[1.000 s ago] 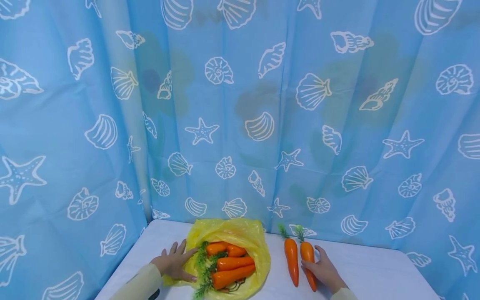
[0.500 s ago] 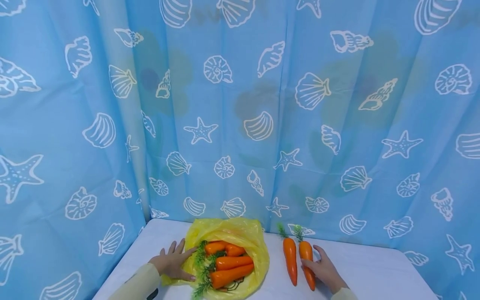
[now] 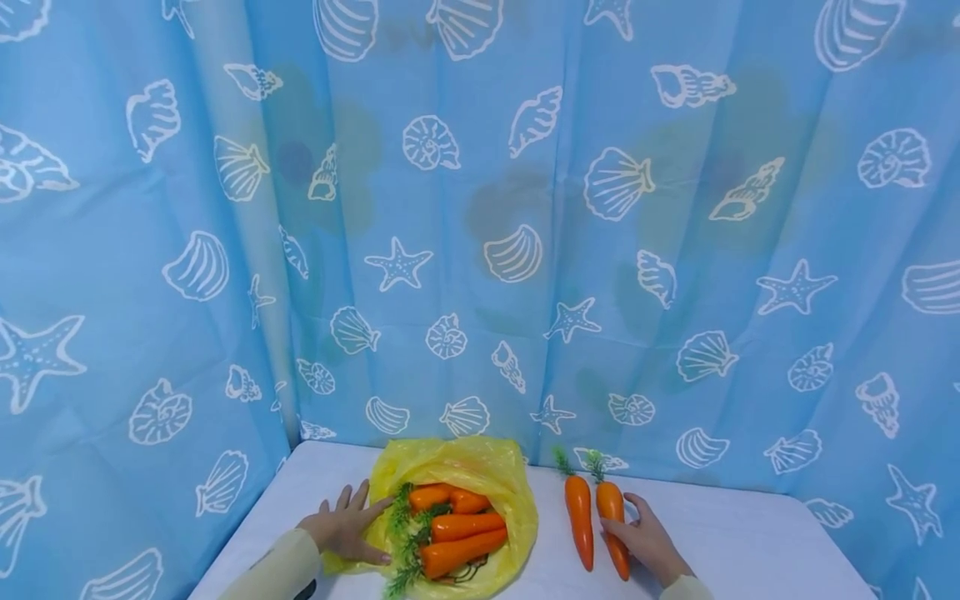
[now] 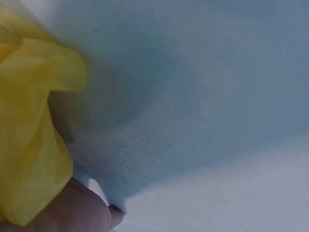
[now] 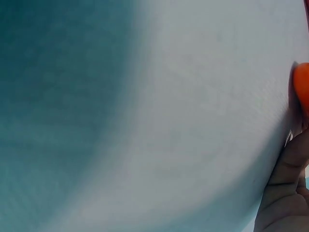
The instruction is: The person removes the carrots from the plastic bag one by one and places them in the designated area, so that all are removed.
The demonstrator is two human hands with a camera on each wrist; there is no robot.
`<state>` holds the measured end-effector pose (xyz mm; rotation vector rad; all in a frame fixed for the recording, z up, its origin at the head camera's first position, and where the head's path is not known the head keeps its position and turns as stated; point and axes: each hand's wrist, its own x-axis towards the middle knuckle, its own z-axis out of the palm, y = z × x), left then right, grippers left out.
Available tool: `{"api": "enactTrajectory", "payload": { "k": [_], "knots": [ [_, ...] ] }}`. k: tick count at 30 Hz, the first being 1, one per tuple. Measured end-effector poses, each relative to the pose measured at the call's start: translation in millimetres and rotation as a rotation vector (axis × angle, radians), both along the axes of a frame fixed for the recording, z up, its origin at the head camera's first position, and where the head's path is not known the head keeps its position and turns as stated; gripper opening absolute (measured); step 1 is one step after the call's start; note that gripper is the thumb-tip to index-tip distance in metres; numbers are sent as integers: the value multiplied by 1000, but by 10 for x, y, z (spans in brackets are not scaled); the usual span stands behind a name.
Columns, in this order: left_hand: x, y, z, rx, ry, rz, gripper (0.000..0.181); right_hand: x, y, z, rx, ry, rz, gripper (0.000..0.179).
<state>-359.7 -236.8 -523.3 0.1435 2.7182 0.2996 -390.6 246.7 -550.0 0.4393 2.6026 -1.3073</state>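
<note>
Curtain (image 3: 450, 208): blue, shell-printed, hanging behind white table (image 3: 735, 533).
Right hand (image 3: 651, 542): nearer one, thumb and fingers curled round right carrot (image 3: 611, 502).
Right carrot: lying right of bag (image 3: 522, 517), long axis running near to far, leaves (image 3: 596, 464) farthest, beside left carrot (image 3: 579, 521).
Left hand (image 3: 345, 525): fingers spread wide, touching bag's left edge, gripping nothing.

The head view is bright and evenly lit, with soft shading in the folds of the curtain (image 3: 465, 200) and small glints on the glossy carrots (image 3: 579, 518); fine detail is slightly soft, and the shell prints (image 3: 858, 33) toward the frame's edges look stretched. The left wrist view is dimmer and hazy, a blurred shadow beside the yellow bag (image 4: 29, 125); the right wrist view blurs from dark teal into pale grey, the right hand (image 5: 286, 191) in shade.
</note>
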Motion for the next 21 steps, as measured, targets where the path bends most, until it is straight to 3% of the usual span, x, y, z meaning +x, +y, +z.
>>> {"api": "enactTrajectory", "payload": {
  "k": [14, 21],
  "knots": [
    [-9, -12, 101, -33, 29, -4, 99, -41, 16, 80, -6, 29, 31, 106],
    [-63, -13, 41, -29, 26, 0, 99, -40, 12, 112, -7, 20, 22, 105]
  ]
}}
